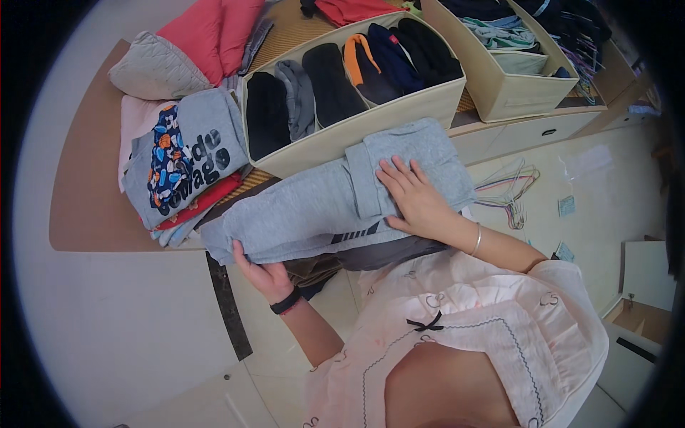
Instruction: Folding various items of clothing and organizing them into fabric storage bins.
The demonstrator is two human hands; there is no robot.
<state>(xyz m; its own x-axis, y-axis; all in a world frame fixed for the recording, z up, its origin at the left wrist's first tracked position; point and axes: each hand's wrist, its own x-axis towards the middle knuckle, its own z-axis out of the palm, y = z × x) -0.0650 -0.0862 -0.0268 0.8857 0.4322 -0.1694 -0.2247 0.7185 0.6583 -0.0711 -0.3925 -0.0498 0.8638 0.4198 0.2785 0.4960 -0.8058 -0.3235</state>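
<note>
Light grey sweatpants with dark stripes lie lengthwise in front of me, their right end folded over toward the middle. At their left end, my left hand grips the lower edge, part of its fingers hidden by the cloth. Spread flat on the folded right part is my right hand, fingers apart. Dark grey cloth shows beneath the sweatpants. Just beyond them stands a cream fabric storage box holding a row of rolled or folded dark clothes, one with orange trim.
Left of the box is a stack of folded clothes topped by a grey printed shirt, with red pillows behind. A second cream box stands to the right. Wire hangers lie on the floor at right. A white surface fills the lower left.
</note>
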